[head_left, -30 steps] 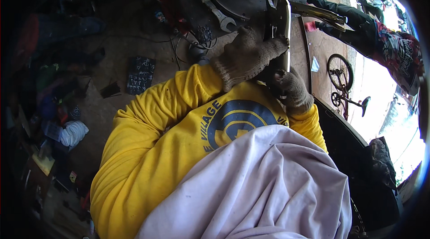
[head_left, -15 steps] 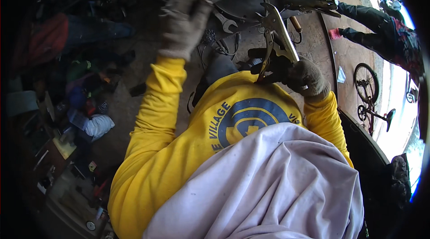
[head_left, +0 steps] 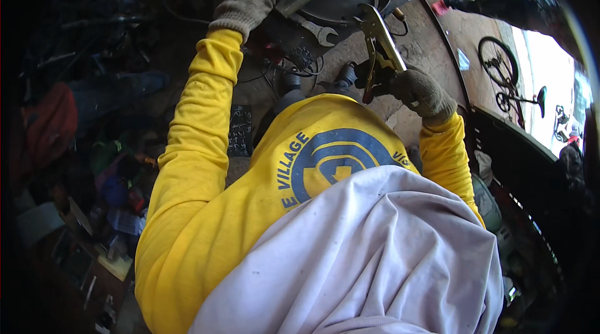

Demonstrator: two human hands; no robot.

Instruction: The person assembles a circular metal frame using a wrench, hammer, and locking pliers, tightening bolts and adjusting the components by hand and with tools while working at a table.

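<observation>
Metal locking pliers (head_left: 384, 39) in gloved right hand (head_left: 425, 92)

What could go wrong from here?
1. The locking pliers in the right hand might drop toward the shoes if the grip slips.
2. The open-end wrench lies at the near edge of the dark worktable; the left hand, working close by, could knock it off.

Wrench (head_left: 312, 28) amid gap between left hand (head_left: 240, 5) and pliers (head_left: 382, 38)
</observation>
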